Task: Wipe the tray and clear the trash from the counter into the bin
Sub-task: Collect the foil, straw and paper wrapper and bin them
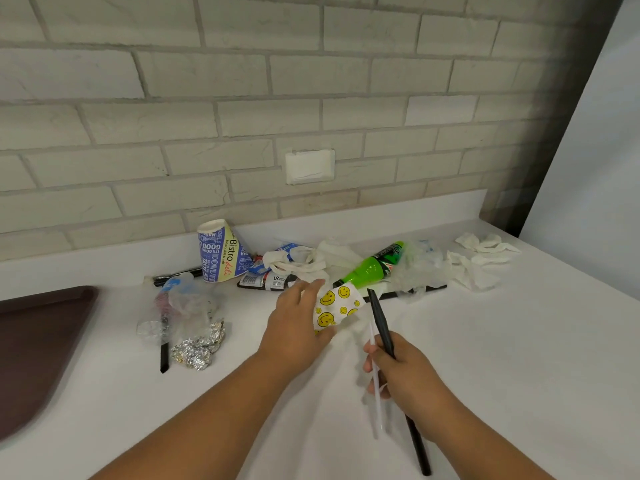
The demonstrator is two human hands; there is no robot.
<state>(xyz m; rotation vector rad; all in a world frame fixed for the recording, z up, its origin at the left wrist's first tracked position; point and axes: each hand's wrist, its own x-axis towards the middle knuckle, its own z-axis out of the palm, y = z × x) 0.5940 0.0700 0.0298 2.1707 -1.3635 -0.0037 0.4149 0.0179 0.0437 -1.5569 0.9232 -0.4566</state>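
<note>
Nearest, at five o'clock, the right hand (407, 370) is closed around a long black straw (382, 323) and a thin clear straw (375, 382), both slanting up toward twelve. Just at its ten o'clock, the left hand (294, 323) is clamped on a white paper piece printed with yellow smiley faces (334, 306), thumb under, fingers on top, held just above the white bench (519, 341).

At nine o'clock the dark brown tray (38, 348) lies flat at the bench's left edge, partly out of view. Between tray and hands sit crumpled foil (199, 348) and a clear plastic wrapper (180, 303), lying over another black straw (163, 351).

Farther back, at twelve o'clock, a heap of trash lies along the brick wall (242, 98): an upturned blue-and-yellow paper cup (216, 251), crumpled white napkins (301, 261), a green bottle (375, 265) on its side, and clear plastic film (419, 265). At two o'clock, more crumpled tissues (481, 254) lie apart from the heap.
</note>
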